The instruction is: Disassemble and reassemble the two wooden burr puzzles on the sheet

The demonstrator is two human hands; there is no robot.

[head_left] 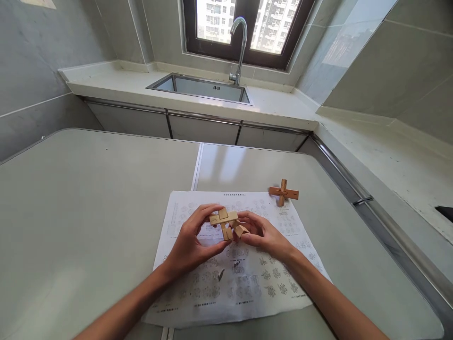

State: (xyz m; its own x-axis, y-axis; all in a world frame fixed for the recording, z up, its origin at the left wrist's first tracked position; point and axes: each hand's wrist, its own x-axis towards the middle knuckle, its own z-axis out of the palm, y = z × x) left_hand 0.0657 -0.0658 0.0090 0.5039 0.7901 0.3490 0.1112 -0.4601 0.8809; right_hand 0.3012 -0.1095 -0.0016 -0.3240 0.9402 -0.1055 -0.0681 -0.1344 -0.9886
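My left hand and my right hand meet over a printed instruction sheet, both pinching a light wooden interlocking puzzle made of crossed notched bars. The left fingers curl around its left end. My right fingertips grip a bar at its lower right. A second, darker wooden cross-shaped puzzle lies on the table just past the sheet's far right corner, untouched.
The sheet lies on a pale grey table with a seam down its middle. Beyond it runs a white counter with a steel sink and a tall tap under a window. Another counter runs along the right.
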